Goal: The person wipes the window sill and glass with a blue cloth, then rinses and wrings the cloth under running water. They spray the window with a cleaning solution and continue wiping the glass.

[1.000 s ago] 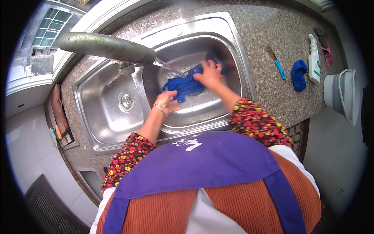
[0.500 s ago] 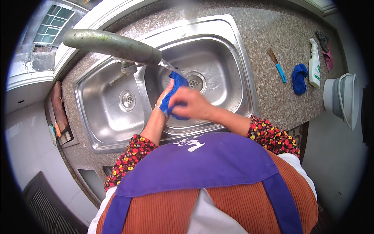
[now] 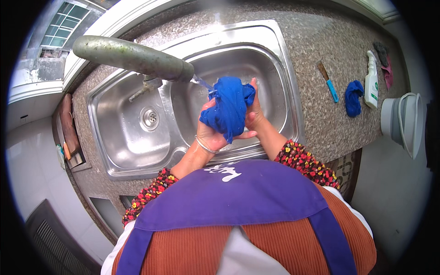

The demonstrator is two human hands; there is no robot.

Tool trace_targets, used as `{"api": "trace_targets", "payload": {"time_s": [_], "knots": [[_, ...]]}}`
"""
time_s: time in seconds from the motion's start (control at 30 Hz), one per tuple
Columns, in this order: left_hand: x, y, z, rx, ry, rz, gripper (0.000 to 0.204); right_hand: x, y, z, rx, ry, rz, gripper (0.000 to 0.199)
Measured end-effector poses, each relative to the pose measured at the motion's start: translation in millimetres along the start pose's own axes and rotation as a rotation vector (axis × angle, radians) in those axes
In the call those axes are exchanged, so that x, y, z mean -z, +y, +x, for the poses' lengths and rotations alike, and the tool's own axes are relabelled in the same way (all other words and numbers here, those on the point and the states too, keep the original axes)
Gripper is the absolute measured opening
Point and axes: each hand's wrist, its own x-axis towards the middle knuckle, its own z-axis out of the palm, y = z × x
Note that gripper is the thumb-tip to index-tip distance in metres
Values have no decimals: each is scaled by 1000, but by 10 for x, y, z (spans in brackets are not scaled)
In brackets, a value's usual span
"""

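A wet, bunched blue cloth rests across both my hands above the right basin of the steel sink. Water runs from the faucet onto the cloth's upper left edge. My left hand, with a bracelet at its wrist, cups the cloth from below and the left. At the cloth's right side, my right hand supports it with fingers spread, one reaching up past the cloth and one stretching under it. The cloth covers part of both hands and the basin's drain.
The left basin has a drain. On the right counter lie a scraper with a blue handle, another blue cloth, a white spray bottle and a pink cloth. A grey-white bucket stands at the far right.
The blue cloth has gone from hanging over my left hand to a bundle carried across both. My right hand has moved from on top of it to its right side.
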Motion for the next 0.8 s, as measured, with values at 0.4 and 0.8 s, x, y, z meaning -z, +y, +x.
{"api": "trace_targets", "payload": {"time_s": [0.4, 0.8], "knots": [[116, 65, 162, -11, 334, 835, 51, -279, -342, 252, 257, 301, -976, 28], [301, 376, 55, 103, 277, 275, 67, -560, -85, 30, 1280, 236, -1511, 24]]}}
